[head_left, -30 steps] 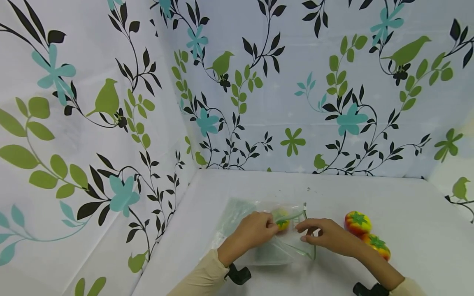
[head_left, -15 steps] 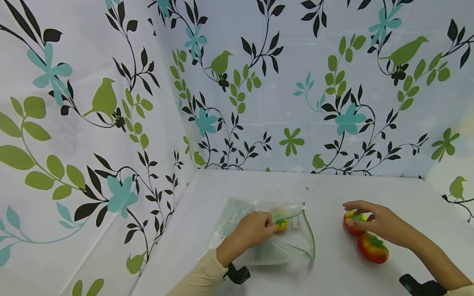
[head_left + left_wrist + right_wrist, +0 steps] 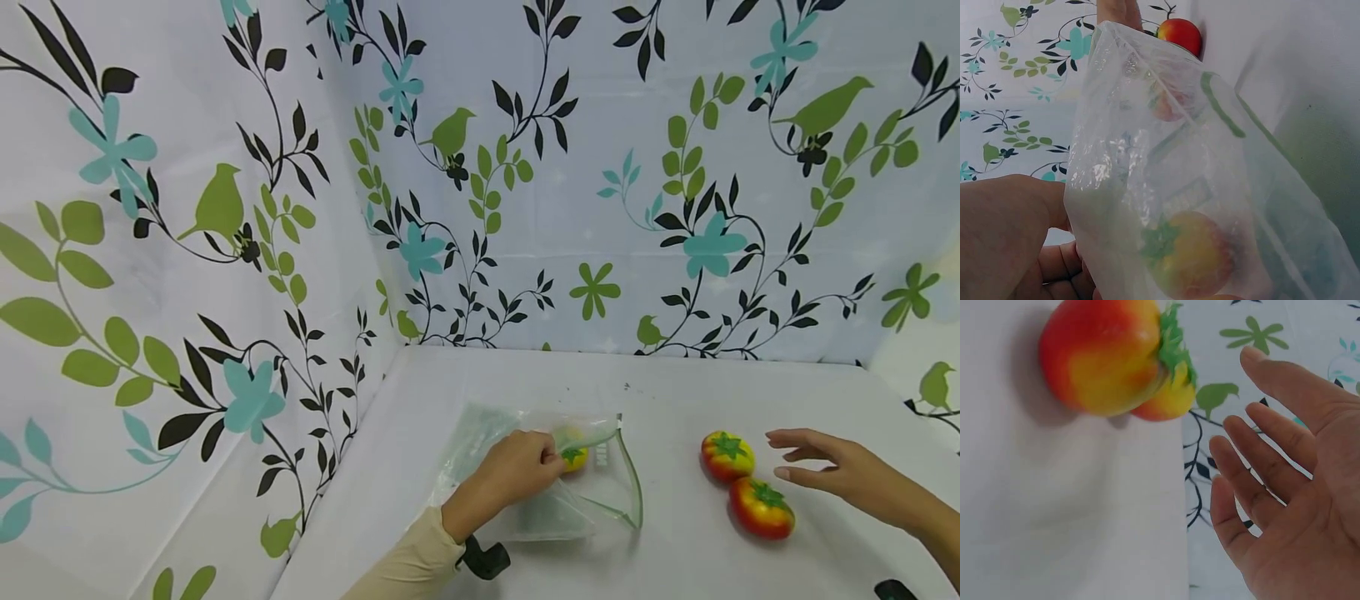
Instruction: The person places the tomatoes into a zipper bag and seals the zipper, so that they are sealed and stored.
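A clear zip bag (image 3: 543, 521) with a green closure strip lies on the table, its mouth facing right and gaping. My left hand (image 3: 513, 468) pinches the bag's film near the mouth. Inside the bag, a red-and-yellow tomato-like fruit (image 3: 575, 460) with a green leafy top shows beyond my fingers; the left wrist view shows this fruit (image 3: 1192, 253) through the film. Two similar fruits, a farther one (image 3: 727, 457) and a nearer one (image 3: 762, 509), rest side by side to the right. My right hand (image 3: 840, 471) hovers just right of them, fingers spread and holding nothing.
The white table (image 3: 675, 558) runs back to a wall covering (image 3: 480, 250) printed with birds, leaves and flowers. A similar covering stands along the left side. A black wrist mount (image 3: 486, 558) sits at my left wrist.
My right hand has moved right, from the bag's mouth, over the two fruits, to a spot beyond them. My left hand keeps its hold on the bag.
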Demonstrator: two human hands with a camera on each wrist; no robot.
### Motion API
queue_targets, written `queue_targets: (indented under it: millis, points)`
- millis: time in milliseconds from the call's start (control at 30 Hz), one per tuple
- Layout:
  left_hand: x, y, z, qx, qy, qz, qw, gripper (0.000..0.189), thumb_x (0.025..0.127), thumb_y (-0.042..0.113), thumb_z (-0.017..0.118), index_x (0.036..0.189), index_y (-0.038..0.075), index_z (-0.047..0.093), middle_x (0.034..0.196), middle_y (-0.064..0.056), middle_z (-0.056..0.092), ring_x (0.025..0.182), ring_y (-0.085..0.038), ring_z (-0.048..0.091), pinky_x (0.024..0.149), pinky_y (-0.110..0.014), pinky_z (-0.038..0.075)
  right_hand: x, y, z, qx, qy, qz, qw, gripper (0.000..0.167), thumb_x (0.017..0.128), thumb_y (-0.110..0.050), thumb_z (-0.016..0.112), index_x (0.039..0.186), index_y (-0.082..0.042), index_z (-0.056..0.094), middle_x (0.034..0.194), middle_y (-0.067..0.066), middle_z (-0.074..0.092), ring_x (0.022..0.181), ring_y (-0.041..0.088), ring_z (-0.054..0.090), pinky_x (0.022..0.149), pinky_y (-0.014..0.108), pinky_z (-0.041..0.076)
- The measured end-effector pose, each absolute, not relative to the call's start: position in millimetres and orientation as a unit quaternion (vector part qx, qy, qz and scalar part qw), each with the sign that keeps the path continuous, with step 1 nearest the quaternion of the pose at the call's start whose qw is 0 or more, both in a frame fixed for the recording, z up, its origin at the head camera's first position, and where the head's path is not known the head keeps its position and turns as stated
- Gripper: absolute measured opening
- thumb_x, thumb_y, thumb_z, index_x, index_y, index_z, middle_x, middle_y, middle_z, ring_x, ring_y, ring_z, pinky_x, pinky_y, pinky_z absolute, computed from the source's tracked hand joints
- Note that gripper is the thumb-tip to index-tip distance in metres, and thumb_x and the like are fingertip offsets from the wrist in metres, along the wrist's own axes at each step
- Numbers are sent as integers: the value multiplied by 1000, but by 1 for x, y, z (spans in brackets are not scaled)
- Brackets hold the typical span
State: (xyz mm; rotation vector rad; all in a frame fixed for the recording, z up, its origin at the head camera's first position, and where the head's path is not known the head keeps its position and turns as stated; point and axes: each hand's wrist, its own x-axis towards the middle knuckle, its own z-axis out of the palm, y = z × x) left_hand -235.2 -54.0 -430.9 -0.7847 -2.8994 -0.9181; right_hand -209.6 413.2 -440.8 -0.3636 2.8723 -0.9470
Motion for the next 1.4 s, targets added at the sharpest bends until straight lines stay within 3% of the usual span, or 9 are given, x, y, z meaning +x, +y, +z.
queue_targets:
  millis: [233,600,1400]
  points:
    - [-235,-52,-431,-255,-922,-292,-2,37,92,16,63,62,20,42,57,10,35,50,-5,32,50,-22,27,-201,432,-460,-97,926,-342,129,66,104,-31,65,151,11,42,145,42,49,117,46,63,82,60,59]
    - [-236,-50,-432,-252,-925,-286,-7,35,94,18,63,64,20,44,59,10,38,51,-4,35,50,-21,28,-193,436,-486,-89,896,-398,178,81,104,-31,66,155,14,23,147,46,44,118,51,63,85,62,59]
    - [-236,-48,-433,-254,-925,-283,-10,36,95,19,63,64,20,45,60,9,38,51,-5,35,51,-22,29,-182,420,-498,-53,910,-379,158,73,104,-35,66,149,16,42,148,43,46,115,39,64,83,60,58]
